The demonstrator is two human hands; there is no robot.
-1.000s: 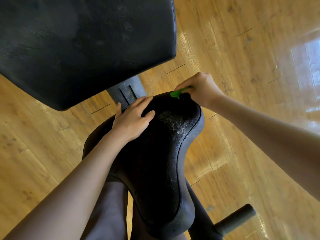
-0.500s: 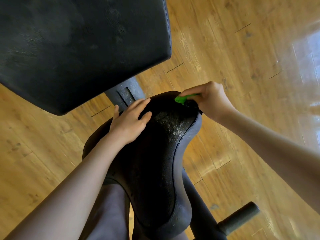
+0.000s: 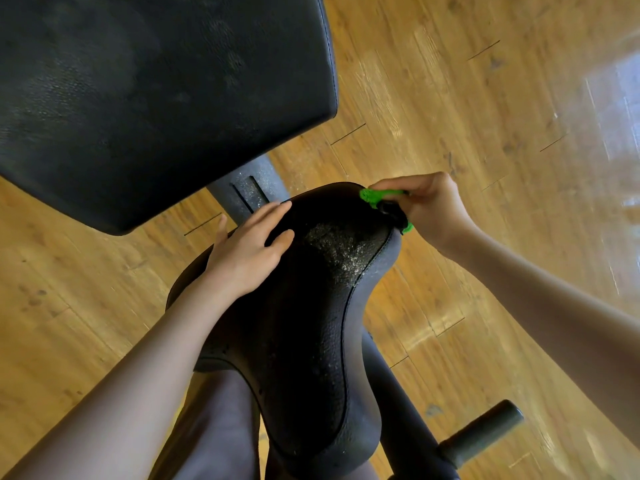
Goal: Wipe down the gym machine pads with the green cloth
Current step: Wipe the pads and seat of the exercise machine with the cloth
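Head view: the right hand (image 3: 429,206), pinching the green cloth (image 3: 381,197), has moved from the seat pad's (image 3: 304,323) far end onto its far right corner. The left hand (image 3: 247,247) stays spread flat, bracing. Edge wiping is proceeding; the top's dusty patch (image 3: 337,247) remains.

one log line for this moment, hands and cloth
left hand: flat on seat pad | right hand: grips green cloth at pad's far edge | step: wiping edge
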